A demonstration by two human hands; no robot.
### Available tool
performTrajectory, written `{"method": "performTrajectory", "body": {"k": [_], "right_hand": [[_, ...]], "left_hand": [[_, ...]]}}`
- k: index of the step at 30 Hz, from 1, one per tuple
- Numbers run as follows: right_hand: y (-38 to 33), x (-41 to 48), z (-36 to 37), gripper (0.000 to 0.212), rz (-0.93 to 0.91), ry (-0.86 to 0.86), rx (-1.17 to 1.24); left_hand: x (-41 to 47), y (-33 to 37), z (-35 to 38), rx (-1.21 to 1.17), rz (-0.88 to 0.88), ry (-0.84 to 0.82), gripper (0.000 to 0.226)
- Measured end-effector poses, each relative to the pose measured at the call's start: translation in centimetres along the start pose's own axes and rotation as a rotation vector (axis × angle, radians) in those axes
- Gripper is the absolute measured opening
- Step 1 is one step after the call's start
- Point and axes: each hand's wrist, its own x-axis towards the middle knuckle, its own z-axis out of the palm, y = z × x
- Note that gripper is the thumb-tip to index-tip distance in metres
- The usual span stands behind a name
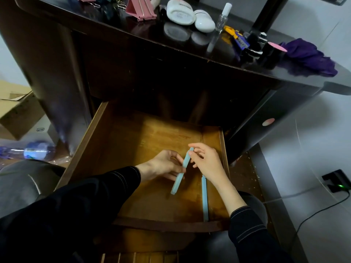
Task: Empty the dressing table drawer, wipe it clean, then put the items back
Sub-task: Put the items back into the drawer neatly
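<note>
The wooden drawer (106,149) of the dark dressing table is pulled out below me. Both hands are over its floor. My left hand (163,166) grips the middle of a light blue stick (180,179) that slants up to the right. My right hand (207,162) pinches the upper end of the same stick with thumb and fingers. A second light blue stick (205,202) lies along the drawer's right side, under my right wrist. A purple cloth (307,57) lies crumpled at the right end of the tabletop.
On the tabletop (114,31) stand pink binder clips (140,8), two white containers (190,16), a clear spray bottle (222,18), dark jars (269,54) and a yellow-blue tool (235,37). A cardboard box (15,111) and plastic bottle (36,150) lie on the floor left. A charger (338,181) sits right.
</note>
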Motion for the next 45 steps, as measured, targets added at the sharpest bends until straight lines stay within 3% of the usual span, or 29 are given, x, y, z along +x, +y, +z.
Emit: {"method": "performTrajectory", "body": {"k": [5,11,20,45], "right_hand": [[0.2,0.1,0.0,0.022,0.005,-0.004,-0.073],[1.0,-0.1,0.7,0.025,0.085,-0.140,-0.500],[-0.2,-0.5,0.9,0.010,0.104,-0.315,-0.924],[-1.6,-1.5,1.5,0.022,0.145,-0.411,-1.151]], "left_hand": [[0.2,-0.2,0.4,0.155,0.009,0.013,0.029],[0.9,-0.4,-0.4,0.381,0.043,0.166,0.012],[0.9,-0.7,-0.3,0.461,0.048,0.142,0.011],[0.3,0.0,-0.3,0.444,0.057,0.147,0.013]]}}
